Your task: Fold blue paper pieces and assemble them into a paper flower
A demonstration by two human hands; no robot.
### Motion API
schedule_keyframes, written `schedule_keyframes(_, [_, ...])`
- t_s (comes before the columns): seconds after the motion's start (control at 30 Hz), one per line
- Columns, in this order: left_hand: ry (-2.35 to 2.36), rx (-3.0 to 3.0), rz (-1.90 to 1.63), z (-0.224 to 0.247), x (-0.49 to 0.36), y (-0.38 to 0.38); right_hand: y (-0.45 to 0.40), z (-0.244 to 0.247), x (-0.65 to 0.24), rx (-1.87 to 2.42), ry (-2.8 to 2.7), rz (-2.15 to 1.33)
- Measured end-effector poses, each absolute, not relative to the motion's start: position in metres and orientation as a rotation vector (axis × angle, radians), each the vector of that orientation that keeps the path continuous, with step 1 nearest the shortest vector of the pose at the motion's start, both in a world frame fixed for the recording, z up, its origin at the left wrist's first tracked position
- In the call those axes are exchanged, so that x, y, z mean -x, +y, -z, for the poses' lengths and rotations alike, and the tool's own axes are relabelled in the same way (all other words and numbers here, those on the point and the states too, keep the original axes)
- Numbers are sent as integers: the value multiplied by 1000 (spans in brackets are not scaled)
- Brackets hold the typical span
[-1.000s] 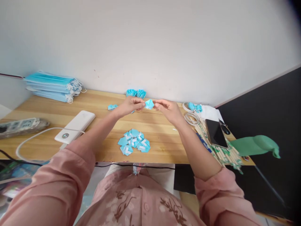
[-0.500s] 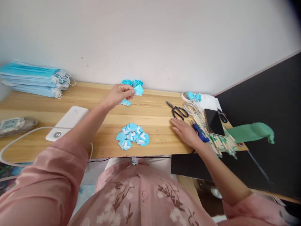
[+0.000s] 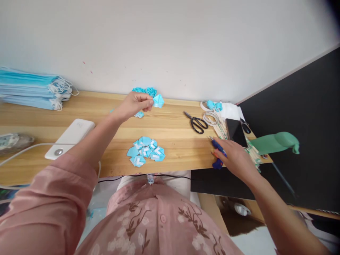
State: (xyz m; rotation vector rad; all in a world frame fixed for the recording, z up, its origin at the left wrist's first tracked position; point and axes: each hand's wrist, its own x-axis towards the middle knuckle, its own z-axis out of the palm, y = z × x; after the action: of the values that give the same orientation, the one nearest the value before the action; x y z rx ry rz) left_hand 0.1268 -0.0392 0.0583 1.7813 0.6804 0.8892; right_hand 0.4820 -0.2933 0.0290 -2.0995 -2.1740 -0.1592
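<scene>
Our left hand [image 3: 132,105] pinching a small creased blue paper petal [image 3: 158,101] above the pale grained wooden bench [image 3: 175,141], our right hand [image 3: 235,157] curled around a blue glue gun [image 3: 218,153] at the bench edge, flat folded blue pieces [image 3: 146,151] heaped between, black scissors [image 3: 196,123] near.

**Hidden and cut-off parts**

Right hand [image 3: 236,157] covers most of the blue tool [image 3: 218,153]; only its tip and a bit of the handle show, so whether the grip is closed can't be told. Wooden sticks [image 3: 252,153] just beyond that grip partly hidden under the phone [image 3: 235,131]. Mask stack [image 3: 32,92], far left of the left hand's [image 3: 132,105] grip, cut by frame edge. Grey object [image 3: 12,140] at left edge blurred, unidentifiable. Worktop [image 3: 175,136] left end cut off.
</scene>
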Motion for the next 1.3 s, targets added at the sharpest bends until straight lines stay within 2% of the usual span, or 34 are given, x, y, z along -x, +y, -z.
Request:
schedule_keyframes(0.27, [725, -1776, -842, -54, -126, -38, -350, 10, -499, 2207, -2250, 257])
schedule_keyframes(0.53, [727, -1760, -806, -50, -122, -41, -321, 44, -486, 2181, -1970, 343])
schedule_keyframes(0.8, [719, -1782, -794, -47, -120, -39, -247, 3, -481, 2187, -2156, 398])
schedule_keyframes(0.97, [695, -1805, -764, -47, -120, -40, -186, -6, -481, 2421, -2311, 390])
schedule_keyframes(1.1, [700, -1785, -719, -45, -119, -42, -141, -16, -459, 2509, -2346, 301])
schedule_keyframes(1.2, [695, -1753, -719, -42, -122, -41, -114, -36, -426, 2342, -2176, 234])
schedule_keyframes(1.23, [689, -1744, -722, -41, -123, -40, -108, -42, -414, 2188, -2106, 109])
schedule_keyframes(1.3, [680, -1723, -736, -39, -124, -39, -99, -52, -388, 1828, -1942, -358])
